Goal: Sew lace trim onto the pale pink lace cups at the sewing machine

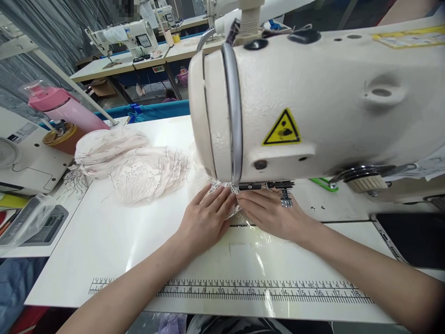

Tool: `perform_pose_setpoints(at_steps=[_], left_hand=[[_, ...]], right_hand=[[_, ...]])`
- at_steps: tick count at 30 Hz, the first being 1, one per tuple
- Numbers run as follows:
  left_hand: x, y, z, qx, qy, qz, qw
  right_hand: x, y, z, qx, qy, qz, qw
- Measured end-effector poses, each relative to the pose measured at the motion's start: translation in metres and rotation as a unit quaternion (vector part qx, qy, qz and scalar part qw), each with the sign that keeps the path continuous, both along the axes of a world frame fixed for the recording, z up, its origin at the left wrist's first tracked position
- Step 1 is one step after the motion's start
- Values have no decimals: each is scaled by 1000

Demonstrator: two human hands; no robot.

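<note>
- Left grip (205,215): laid out with straight fingers side by side, tips resting on lace; cannot tell, with the underside hidden, whether pinching or only pressing.
- Right grip (271,211): angled inward, with fingertips at the same lace; likewise cannot tell whether closed on cloth.
- Under and between the fingertips of both grips: off-white openwork lace fabric (214,185), beneath the head of a cream-coloured metal sewing machine (313,93) with a yellow warning triangle. Probably light, limp and easily snagged; best steadied flat near the edge, without tugging. Too covered to give a sure long axis.
- Left of the left grip, on the white tabletop (104,241): pale pink sheer fabric bundle (146,178), crumpled, with lacy parts and loose dark threads. Long axis roughly sideways, with a thready end towards the left grip. Cannot tell whether joined to the lace. Likely soft and slippery; best gathered by the thicker folds, clear of the threads.
- On the wearer's side of both grips: black printed ruler scale (225,291), running sideways.
- Well right of the right grip: black flat phone (413,239).
- Far beyond the left grip: pink drinking bottle (69,109), leaning.
</note>
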State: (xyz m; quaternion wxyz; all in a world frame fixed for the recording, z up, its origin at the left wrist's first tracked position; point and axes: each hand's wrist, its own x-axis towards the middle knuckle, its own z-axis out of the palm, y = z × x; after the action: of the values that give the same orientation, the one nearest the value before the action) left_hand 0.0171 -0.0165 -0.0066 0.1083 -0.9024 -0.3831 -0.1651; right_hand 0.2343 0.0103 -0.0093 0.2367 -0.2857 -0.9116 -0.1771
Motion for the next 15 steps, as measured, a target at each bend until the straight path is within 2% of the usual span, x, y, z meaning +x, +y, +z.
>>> perform_pose_setpoints(at_steps=[3, 9, 15], left_hand=[[1, -1, 0, 8, 5, 3, 1000], [4, -1, -1, 9, 3, 9, 1000], [7, 0, 1, 24, 18, 15, 999]], right_hand=[[0, -2, 5, 30, 7, -29, 999], [0, 0, 13, 17, 3, -41, 999], [7, 13, -5, -21, 56, -9, 998]])
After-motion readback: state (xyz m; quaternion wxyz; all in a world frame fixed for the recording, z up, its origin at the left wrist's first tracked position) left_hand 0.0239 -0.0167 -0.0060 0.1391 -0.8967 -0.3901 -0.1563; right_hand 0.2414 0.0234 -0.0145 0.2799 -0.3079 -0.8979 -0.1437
